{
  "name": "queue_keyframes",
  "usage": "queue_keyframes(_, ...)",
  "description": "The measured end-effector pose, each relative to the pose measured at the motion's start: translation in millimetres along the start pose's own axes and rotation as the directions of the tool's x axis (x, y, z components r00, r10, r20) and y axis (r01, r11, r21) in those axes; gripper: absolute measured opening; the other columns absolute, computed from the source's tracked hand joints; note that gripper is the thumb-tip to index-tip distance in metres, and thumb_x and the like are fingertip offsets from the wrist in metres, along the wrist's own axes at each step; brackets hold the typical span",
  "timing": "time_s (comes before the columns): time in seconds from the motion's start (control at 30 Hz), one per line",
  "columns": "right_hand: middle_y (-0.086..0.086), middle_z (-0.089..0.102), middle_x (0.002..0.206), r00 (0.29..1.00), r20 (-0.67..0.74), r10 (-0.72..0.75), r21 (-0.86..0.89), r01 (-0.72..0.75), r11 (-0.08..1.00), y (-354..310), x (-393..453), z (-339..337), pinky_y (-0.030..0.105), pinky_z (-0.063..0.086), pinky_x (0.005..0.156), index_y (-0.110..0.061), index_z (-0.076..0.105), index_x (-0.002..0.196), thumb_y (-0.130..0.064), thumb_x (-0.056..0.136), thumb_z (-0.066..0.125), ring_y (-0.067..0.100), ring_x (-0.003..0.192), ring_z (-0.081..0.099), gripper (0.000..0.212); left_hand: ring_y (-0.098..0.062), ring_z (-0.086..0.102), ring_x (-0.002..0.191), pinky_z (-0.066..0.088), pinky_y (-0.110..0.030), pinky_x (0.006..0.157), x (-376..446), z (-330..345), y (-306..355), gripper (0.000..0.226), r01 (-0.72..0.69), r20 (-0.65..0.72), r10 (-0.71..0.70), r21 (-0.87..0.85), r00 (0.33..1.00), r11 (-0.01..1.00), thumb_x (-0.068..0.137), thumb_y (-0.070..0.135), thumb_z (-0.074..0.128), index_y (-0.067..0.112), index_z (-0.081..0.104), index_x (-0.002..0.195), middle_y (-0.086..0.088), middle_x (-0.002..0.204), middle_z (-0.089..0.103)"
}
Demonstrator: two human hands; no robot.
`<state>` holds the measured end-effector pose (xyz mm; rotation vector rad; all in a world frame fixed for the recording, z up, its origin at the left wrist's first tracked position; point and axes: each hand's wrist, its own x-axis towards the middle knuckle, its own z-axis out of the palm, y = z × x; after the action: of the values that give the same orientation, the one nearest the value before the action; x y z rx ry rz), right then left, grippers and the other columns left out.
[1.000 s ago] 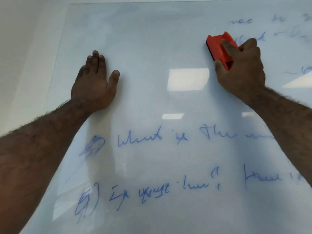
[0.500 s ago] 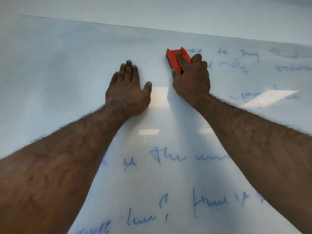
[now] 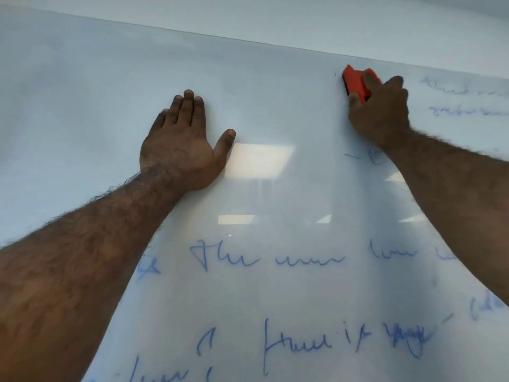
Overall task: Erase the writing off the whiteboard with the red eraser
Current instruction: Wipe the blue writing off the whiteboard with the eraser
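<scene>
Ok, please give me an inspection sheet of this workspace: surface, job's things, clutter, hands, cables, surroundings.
Surface: glossy whiteboard, ceiling lights reflected in it.
Job's things: red eraser near the top edge; blue writing remains in the lower rows and at the upper right; the upper left looks wiped.
Clutter: nothing seen.
Hands: left hand rests flat on the board, fingers straight; right hand grips the eraser against the board.
Cables: nothing seen.
Surroundings: pale wall above the board.

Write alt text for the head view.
A right hand grips a red eraser against the whiteboard near its top edge, while the left hand rests flat. Blue writing remains below and right.
</scene>
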<state>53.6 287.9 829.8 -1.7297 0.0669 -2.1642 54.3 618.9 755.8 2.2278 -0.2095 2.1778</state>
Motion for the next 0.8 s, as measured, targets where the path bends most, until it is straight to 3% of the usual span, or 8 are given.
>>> queue_keyframes(0.07,0.020,0.035,0.139,0.993,0.002,0.116,0.000,-0.116,0.993,-10,4,1,0.045,0.038,0.104,-0.022,0.037,0.146,-0.041,0.096,0.044,0.043,0.126,0.039,0.054,-0.015,-0.005,0.153,0.001,-0.034,0.123,0,0,0,0.087,0.005,-0.006,-0.005,0.005,1.000,1.000,0.094,0.069,0.009,0.011,0.000,0.158,-0.003,0.167,-0.006)
queue_keyframes(0.13,0.017,0.038,0.139,0.990,-0.012,0.137,0.027,-0.137,0.990,-40,0,5,0.043,0.039,0.102,-0.022,0.043,0.141,-0.042,0.097,0.040,0.041,0.124,0.041,0.049,-0.015,-0.006,0.153,0.000,-0.034,0.123,-1,0,0,0.087,0.006,0.003,-0.006,0.006,1.000,1.000,0.094,0.069,0.009,0.011,-0.001,0.158,-0.003,0.167,-0.006)
queue_keyframes(0.23,0.019,0.041,0.136,0.994,-0.033,-0.106,0.080,0.109,0.991,-97,-24,14,0.046,0.042,0.098,-0.028,0.043,0.142,-0.041,0.099,0.040,0.043,0.119,0.044,0.045,-0.014,-0.007,0.153,0.000,-0.034,0.124,-2,-1,0,0.086,0.003,0.009,-0.003,0.012,1.000,1.000,0.095,0.068,0.010,0.011,-0.002,0.158,-0.002,0.166,-0.008)
queue_keyframes(0.3,0.019,0.041,0.135,0.958,-0.041,-0.284,0.082,0.287,0.954,-130,-42,20,0.047,0.043,0.095,-0.031,0.038,0.146,-0.040,0.097,0.045,0.041,0.116,0.046,0.050,-0.014,-0.006,0.153,0.000,-0.034,0.124,-1,-2,-3,0.085,0.000,0.006,0.000,0.021,1.000,1.000,0.095,0.067,0.011,0.012,-0.002,0.158,-0.002,0.166,-0.008)
queue_keyframes(0.47,0.013,0.041,0.134,0.898,0.008,-0.439,0.061,0.438,0.897,-128,-47,24,0.043,0.047,0.093,-0.029,0.029,0.151,-0.044,0.097,0.044,0.031,0.117,0.045,0.058,-0.016,-0.004,0.153,0.001,-0.034,0.123,-2,-2,-4,0.084,-0.015,0.000,0.015,0.000,1.000,1.000,0.096,0.066,0.014,0.012,-0.001,0.158,-0.003,0.167,-0.006)
queue_keyframes(0.57,0.015,0.039,0.134,0.931,0.035,-0.364,0.049,0.362,0.931,-89,-31,17,0.045,0.047,0.094,-0.029,0.028,0.152,-0.045,0.097,0.045,0.033,0.119,0.044,0.059,-0.016,-0.004,0.153,0.001,-0.034,0.123,-2,-1,-4,0.084,-0.016,-0.005,0.016,0.000,1.000,1.000,0.096,0.065,0.015,0.011,0.000,0.158,-0.004,0.167,-0.005)
queue_keyframes(0.8,0.023,0.034,0.139,1.000,0.002,0.006,-0.070,-0.006,0.998,16,-19,-6,0.051,0.039,0.103,-0.026,0.026,0.153,-0.043,0.099,0.043,0.043,0.126,0.037,0.059,-0.018,-0.004,0.153,0.002,-0.036,0.124,0,-1,-1,0.085,-0.019,0.011,0.019,0.019,1.000,1.000,0.095,0.064,0.013,0.009,0.000,0.158,-0.006,0.167,-0.005)
